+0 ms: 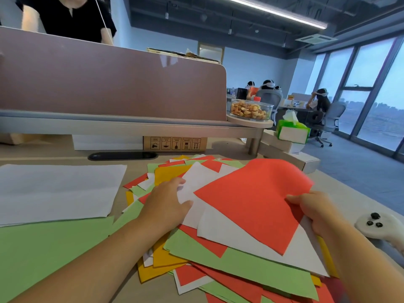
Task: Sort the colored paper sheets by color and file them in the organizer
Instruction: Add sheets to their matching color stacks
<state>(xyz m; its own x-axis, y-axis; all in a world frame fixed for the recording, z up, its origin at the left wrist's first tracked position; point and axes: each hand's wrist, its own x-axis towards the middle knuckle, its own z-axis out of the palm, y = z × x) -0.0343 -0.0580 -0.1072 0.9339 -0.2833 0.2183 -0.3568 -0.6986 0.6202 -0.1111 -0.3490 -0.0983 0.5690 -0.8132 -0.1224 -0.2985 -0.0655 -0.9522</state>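
Two bare hands over a loose heap of red, green, yellow and white paper sheets (240, 265). Right hand (317, 213): pinches the right edge of a red-orange paper sheet (255, 206), thumb on top, other fingers curled underneath. Sheet raised and bowed, far corner arching above the heap, near corner pointing down across white paper. Left hand (166, 206): lies flat on the heap with fingers fairly straight, fingertips (180, 182) touching a white paper sheet (196, 178) just left of the red one, gripping nothing.

Further left, apart from the heap, a large light-green paper sheet (43, 248) flat on the beige desk (135, 171), with flat white paper (56, 191) just beyond it. White controller with black buttons (376, 224) just right of the right hand. Behind: black oval cable slot (122, 155), brown cardboard box with handling symbols (175, 143), mauve desk partition (109, 84). At the partition's end, a round glass bowl of nuts (251, 110); beside it, a green tissue pack (293, 132). Tall windows (371, 84) along the right, seated people far off, a person in a black top (65, 14) behind the partition.
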